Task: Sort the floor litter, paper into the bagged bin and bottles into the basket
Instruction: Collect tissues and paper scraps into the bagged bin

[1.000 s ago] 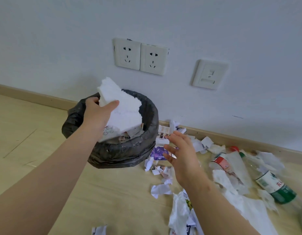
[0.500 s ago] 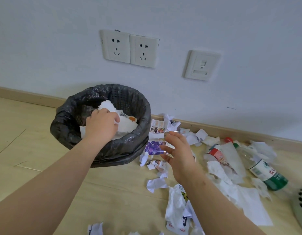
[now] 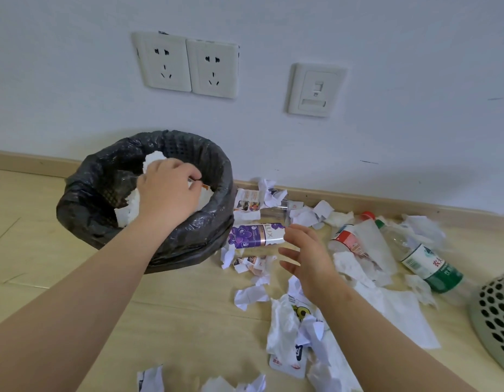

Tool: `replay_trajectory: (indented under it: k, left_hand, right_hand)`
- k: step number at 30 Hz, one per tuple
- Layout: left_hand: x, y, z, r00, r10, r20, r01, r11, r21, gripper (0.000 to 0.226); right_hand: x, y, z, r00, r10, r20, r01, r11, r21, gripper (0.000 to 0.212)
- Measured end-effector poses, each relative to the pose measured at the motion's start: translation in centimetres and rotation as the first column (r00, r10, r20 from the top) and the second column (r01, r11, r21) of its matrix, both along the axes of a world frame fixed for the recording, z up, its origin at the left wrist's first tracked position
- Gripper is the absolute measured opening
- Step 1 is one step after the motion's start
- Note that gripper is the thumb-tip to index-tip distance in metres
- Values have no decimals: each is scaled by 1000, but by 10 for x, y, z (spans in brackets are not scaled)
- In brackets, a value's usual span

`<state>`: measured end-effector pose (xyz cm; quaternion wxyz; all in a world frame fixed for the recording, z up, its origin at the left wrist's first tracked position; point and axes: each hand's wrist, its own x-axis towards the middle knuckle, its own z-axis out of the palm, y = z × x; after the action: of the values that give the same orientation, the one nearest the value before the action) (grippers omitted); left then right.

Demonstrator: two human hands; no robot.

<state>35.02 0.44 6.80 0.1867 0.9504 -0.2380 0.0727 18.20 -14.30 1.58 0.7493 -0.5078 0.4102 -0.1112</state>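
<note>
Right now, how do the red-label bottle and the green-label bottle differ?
The red-label bottle lies nearer the bagged bin; the green-label bottle lies nearer the basket. The red-label bottle is partly covered by litter; the green-label bottle lies mostly bare. Both are clear plastic, lying on the floor.

Before you the bin (image 3: 84, 213), lined with a black bag, stood upright and held white pieces (image 3: 129, 215), perhaps paper. Crumpled paper scraps (image 3: 250, 297) lay scattered to the right of it. A red-labelled bottle (image 3: 347, 239) and a green-labelled bottle (image 3: 427, 265), both clear, lay on their sides near the perforated basket (image 3: 495, 321).
</note>
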Motion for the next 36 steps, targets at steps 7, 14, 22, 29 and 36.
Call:
replay_trajectory:
  k: [7,14,22,29,36]
  left_hand:
    - [-64,-41,-14,887,-458,57,458,858,-235,20]
    - [-124,-22,-105,621,-756,-207,765,642,-54,26]
    - [-168,58,-173,244,-945,-217,969,231,85,50]
    - [-156,104,-199,-208,-931,-300,843,-326,427,71]
    - [-153,88,-213,12,-985,-170,874,-73,481,54]
  right_hand:
    - [-26,-26,-17,995,-4,-99,-7,994,-107,23]
    - [-87,-18,-50,897,265,-354,-383,866,-320,26]
    - [-165,12,-87,436,484,-759,-875,31,-483,45]
    - [-201,41,-97,-36,457,-889,-616,-710,-341,58]
    - [-190,22,-119,-30,302,-953,-544,-805,-238,49]
